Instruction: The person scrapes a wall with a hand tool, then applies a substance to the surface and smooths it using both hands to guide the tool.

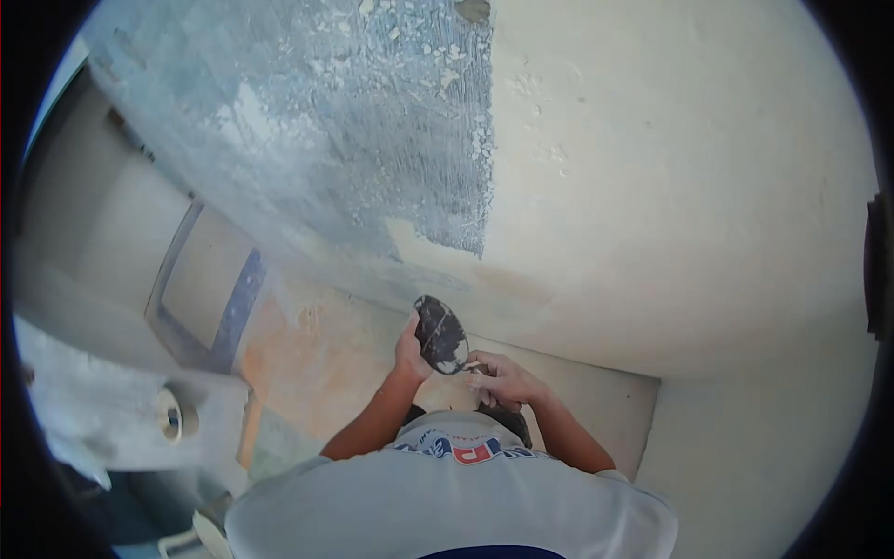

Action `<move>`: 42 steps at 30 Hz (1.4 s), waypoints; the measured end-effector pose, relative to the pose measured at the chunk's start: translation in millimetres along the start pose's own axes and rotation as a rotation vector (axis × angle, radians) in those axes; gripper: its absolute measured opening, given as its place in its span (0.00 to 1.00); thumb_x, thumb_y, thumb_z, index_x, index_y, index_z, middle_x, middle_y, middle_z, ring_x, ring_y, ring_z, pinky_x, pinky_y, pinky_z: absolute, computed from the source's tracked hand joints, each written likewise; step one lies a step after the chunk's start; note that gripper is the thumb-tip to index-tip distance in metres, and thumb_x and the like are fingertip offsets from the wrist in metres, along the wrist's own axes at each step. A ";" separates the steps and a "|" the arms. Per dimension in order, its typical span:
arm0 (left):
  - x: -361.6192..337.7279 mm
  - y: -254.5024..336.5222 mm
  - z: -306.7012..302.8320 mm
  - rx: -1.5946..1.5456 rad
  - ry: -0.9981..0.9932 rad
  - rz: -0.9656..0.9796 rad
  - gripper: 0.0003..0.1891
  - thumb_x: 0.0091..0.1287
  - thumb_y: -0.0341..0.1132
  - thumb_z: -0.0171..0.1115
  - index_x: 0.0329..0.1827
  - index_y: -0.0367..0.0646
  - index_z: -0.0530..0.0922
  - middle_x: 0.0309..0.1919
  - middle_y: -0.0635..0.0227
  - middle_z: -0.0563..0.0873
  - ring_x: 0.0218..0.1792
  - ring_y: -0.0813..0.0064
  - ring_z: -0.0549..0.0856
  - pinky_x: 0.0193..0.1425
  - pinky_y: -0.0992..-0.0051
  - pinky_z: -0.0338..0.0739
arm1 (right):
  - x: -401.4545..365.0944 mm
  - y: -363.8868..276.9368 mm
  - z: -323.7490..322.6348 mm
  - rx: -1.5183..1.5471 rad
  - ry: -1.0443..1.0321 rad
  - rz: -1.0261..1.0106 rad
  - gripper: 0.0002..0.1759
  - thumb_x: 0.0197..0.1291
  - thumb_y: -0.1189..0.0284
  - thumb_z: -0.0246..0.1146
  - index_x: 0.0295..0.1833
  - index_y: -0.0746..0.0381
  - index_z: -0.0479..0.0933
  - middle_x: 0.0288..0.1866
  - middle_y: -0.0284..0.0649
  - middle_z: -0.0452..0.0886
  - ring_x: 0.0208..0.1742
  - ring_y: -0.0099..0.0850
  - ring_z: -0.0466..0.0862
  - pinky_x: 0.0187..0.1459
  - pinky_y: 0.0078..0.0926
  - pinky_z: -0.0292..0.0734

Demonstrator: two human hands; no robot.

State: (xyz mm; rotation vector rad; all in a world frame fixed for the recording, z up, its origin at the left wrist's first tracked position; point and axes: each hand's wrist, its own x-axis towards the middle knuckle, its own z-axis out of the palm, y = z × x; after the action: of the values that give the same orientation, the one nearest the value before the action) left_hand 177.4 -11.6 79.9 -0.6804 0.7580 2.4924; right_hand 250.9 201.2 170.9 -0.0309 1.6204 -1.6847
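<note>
My left hand (410, 351) is wrapped round the left side of a dark, rounded object (440, 334) with pale, plaster-like smears, held tilted in front of my shirt. Just right of its lower edge is my right hand (498, 380), its fingers curled and whitish with dust. Something small and thin shows between these fingers and the dark object, too small to make out. Beyond both hands rises a wall with a rough blue-grey patch (410, 121) that is flecked with white.
Smooth cream wall (670, 186) spreads to the right of the patch. At the left are a blue-edged panel (205, 279), a pale cloth-like surface (112, 401) and a round roll-like item (172, 415) on it. A chair-like object (200, 536) stands at the bottom left.
</note>
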 end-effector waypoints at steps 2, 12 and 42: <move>4.4 14.4 -30.6 0.011 -0.078 -0.039 0.24 0.81 0.54 0.46 0.62 0.46 0.81 0.53 0.63 0.88 0.53 0.61 0.86 0.63 0.57 0.80 | 11.0 3.2 27.6 0.025 0.063 -0.023 0.24 0.71 0.61 0.64 0.63 0.66 0.73 0.33 0.35 0.78 0.24 0.22 0.79 0.25 0.21 0.74; -45.6 102.2 -160.5 -0.129 -0.195 -0.081 0.24 0.80 0.56 0.46 0.58 0.48 0.81 0.51 0.66 0.88 0.50 0.62 0.87 0.59 0.60 0.81 | 134.4 13.3 198.6 -0.025 0.291 -0.059 0.26 0.68 0.53 0.66 0.54 0.66 0.77 0.37 0.40 0.83 0.35 0.28 0.85 0.33 0.27 0.81; 49.9 167.4 -28.4 0.834 -0.349 0.306 0.14 0.72 0.35 0.66 0.54 0.35 0.83 0.45 0.69 0.87 0.44 0.81 0.84 0.50 0.76 0.78 | 259.2 -30.0 104.3 0.495 1.052 -0.644 0.14 0.65 0.66 0.70 0.38 0.68 0.82 0.30 0.34 0.83 0.31 0.19 0.77 0.35 0.24 0.75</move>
State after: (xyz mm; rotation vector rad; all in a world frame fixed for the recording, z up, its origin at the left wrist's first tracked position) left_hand 57.8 -141.1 95.5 0.1741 1.6824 2.1291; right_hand 109.7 -28.1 90.8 0.7711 1.9408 -2.8608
